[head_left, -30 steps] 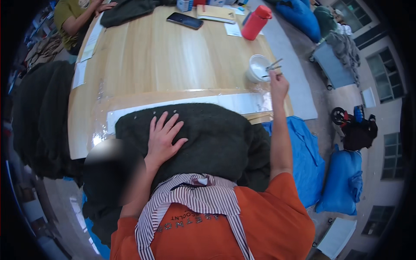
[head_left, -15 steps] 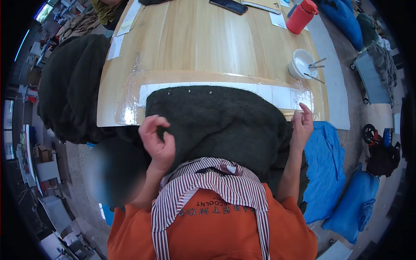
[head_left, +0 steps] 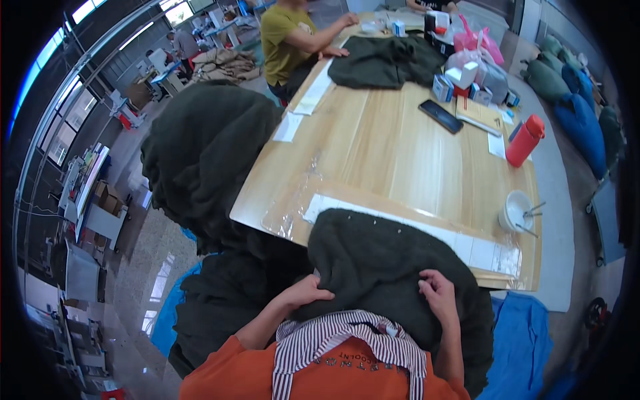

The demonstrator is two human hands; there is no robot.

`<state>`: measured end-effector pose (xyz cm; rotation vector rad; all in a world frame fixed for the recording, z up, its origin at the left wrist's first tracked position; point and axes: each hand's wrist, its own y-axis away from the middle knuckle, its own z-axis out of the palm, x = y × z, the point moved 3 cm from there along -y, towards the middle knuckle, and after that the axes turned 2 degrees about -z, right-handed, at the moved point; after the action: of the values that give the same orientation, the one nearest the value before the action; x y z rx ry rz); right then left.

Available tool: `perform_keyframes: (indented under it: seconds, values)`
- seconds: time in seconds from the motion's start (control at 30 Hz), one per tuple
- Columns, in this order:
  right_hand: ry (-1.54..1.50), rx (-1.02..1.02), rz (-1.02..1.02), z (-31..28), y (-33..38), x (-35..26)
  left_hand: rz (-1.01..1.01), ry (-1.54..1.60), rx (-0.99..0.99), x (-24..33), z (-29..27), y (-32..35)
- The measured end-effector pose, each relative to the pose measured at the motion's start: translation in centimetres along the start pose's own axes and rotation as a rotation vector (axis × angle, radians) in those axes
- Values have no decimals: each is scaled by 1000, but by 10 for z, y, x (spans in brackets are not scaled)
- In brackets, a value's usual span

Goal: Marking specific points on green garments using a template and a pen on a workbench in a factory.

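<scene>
I had both hands on the dark green fleece garment (head_left: 373,260), which lay draped over the near edge of the wooden table (head_left: 400,160) and hung down toward my lap. My left hand (head_left: 308,291) was closed on the fleece at its near left edge, fingers curled into the pile. My right hand (head_left: 439,293) pinched a fold at the near right edge, fingers bent and gripping.

The fabric looked thick, soft and floppy, so I judged it would sag and bunch wherever I did not support it; it seemed bulky rather than heavy, and not slippery, the pile giving the fingers plenty to bite on. The hem or a seam looked the surest place to take it, since a loose handful of pile would only stretch.

Under the garment's far edge lay a long white paper strip (head_left: 427,233) on the table. To the right of the garment stood a white bowl (head_left: 515,209) with utensils in it. Left of the garment, off the table, a tall heap of the same dark fleece (head_left: 207,153) was piled.
</scene>
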<state>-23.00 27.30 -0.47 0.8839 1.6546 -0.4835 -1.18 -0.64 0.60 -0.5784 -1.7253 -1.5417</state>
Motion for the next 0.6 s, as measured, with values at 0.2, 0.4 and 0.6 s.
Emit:
perform_keyframes:
  seconds: [0.2, 0.4, 0.6]
  values:
    - [-68, 19, 38, 0, 13, -19, 318, 644, -162, 93, 14, 2]
    - [-189, 424, -322, -23, 17, -95, 905, 834, -256, 281, 1, -89]
    - [498, 483, -507, -4, 34, -99, 785, 515, 98, 265, 24, -153]
